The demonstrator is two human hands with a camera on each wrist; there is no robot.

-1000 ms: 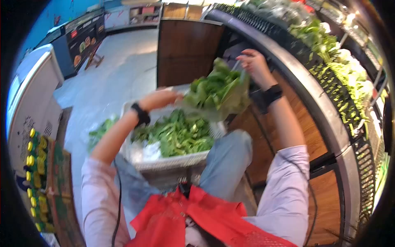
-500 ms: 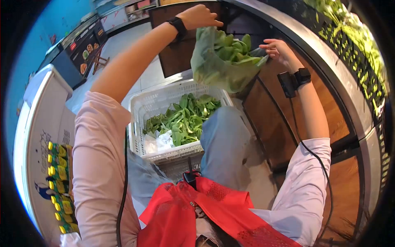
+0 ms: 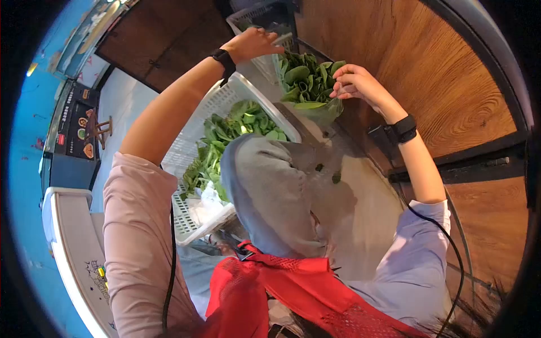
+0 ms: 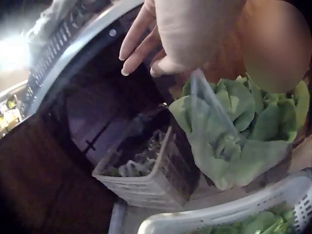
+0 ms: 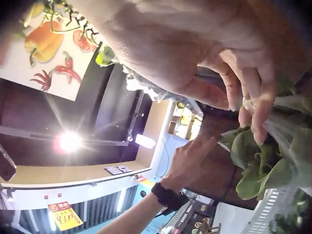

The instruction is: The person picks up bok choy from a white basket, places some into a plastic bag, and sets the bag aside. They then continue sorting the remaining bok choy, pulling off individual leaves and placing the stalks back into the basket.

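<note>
A clear plastic bag [image 3: 320, 114] full of leafy greens [image 3: 307, 79] hangs between both hands, close to the wooden cabinet. My left hand [image 3: 252, 45] pinches its far-left edge; in the left wrist view the plastic rises to a peak at the thumb. With thumb and fingers, my right hand [image 3: 360, 87] pinches the right edge, and the right wrist view shows the plastic [image 5: 280, 129] gathered at the fingertips. Below and to the left stands a white slatted crate [image 3: 197, 121] with loose greens [image 3: 236, 127] and crumpled white plastic [image 3: 205, 205] in it.
Another pale crate [image 4: 139, 187] stands behind, by the cabinet, with dark contents. Wooden cabinet panels [image 3: 394, 45] line the right side. A bent knee [image 3: 259, 186] overlaps the near crate. Leaf scraps [image 3: 336, 177] lie on the floor. A white chest [image 3: 70, 236] is at left.
The head view has turned to the right. Both hands have carried the bag of greens rightward and lower, off the front crate toward the cabinet; the left hand rose from beside the bag to its far edge.
</note>
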